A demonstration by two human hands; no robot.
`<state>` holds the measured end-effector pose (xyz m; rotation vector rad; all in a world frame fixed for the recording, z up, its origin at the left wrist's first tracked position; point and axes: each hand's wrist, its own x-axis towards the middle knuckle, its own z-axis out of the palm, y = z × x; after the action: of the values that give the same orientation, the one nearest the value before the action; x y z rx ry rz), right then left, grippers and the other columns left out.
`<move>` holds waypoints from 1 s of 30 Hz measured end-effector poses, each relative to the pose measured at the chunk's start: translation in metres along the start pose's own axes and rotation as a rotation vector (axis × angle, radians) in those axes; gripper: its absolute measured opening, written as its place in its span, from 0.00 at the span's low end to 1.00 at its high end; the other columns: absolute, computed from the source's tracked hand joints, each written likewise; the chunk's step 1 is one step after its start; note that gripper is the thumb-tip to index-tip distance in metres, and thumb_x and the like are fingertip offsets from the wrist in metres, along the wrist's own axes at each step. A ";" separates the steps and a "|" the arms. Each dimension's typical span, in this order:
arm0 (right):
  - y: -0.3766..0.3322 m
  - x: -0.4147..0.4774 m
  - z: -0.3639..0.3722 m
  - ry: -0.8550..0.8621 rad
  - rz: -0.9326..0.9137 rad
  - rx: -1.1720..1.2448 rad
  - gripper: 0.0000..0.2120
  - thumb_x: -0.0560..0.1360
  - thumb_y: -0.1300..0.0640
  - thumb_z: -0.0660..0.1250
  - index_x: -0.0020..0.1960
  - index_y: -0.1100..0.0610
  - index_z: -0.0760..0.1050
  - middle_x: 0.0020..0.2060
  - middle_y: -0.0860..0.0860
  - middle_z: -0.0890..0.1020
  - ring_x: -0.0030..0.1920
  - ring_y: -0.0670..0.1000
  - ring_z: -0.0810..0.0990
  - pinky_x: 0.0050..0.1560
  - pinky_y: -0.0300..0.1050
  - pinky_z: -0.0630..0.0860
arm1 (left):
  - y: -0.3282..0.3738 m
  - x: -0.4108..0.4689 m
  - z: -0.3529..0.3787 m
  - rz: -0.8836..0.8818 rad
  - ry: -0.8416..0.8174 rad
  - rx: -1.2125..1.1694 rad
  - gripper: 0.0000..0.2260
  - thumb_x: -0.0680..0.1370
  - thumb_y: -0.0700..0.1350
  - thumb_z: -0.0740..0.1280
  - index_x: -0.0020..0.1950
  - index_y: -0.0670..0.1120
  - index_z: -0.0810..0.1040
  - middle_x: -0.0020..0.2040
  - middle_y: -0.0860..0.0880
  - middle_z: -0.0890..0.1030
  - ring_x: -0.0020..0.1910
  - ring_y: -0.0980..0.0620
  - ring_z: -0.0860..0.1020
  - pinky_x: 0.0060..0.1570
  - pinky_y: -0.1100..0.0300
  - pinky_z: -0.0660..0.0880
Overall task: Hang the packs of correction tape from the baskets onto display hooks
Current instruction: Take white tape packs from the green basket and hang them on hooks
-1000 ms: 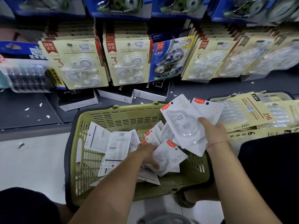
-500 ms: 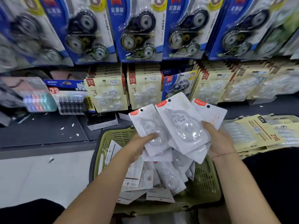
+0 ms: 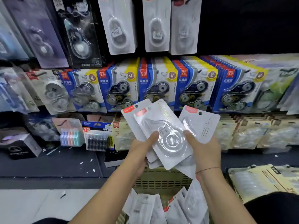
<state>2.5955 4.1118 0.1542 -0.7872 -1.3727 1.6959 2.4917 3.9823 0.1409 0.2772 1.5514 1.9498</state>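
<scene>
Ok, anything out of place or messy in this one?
Yes, minor: small white scraps litter the dark ledge at lower left, with a darker bit on the floor. The packs gripped by the left hand and right hand are fanned unevenly, not squared.

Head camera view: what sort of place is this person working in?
Most likely a shop's stationery aisle. Dense rows of blue correction tape packs hang on display, hanging white packs sit above them, and the left hand and right hand grip loose white packs over a basket.
</scene>
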 end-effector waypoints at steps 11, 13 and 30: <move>-0.054 0.036 0.040 -0.540 0.108 0.139 0.19 0.75 0.62 0.68 0.65 0.54 0.72 0.57 0.53 0.83 0.57 0.55 0.82 0.57 0.53 0.79 | 0.085 0.011 -0.003 0.258 0.111 -0.285 0.21 0.64 0.49 0.74 0.56 0.46 0.82 0.36 0.48 0.83 0.27 0.51 0.79 0.26 0.64 0.72; -0.064 0.035 0.042 -0.692 0.066 0.211 0.22 0.70 0.58 0.70 0.63 0.53 0.74 0.56 0.52 0.84 0.56 0.54 0.83 0.54 0.49 0.81 | 0.103 0.015 -0.006 0.308 0.086 -0.282 0.22 0.65 0.47 0.75 0.58 0.44 0.79 0.35 0.49 0.84 0.25 0.53 0.78 0.23 0.64 0.72; -0.207 0.146 0.054 -0.206 -0.539 -0.055 0.13 0.76 0.56 0.69 0.61 0.55 0.78 0.50 0.47 0.85 0.51 0.48 0.84 0.53 0.46 0.81 | 0.133 0.046 -0.003 0.496 -0.009 -0.214 0.42 0.56 0.55 0.82 0.69 0.51 0.75 0.61 0.47 0.83 0.59 0.46 0.82 0.62 0.38 0.75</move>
<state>2.5190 4.2326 0.3705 -0.2350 -1.6012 1.3387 2.4093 3.9914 0.2547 0.6255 1.3380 2.4653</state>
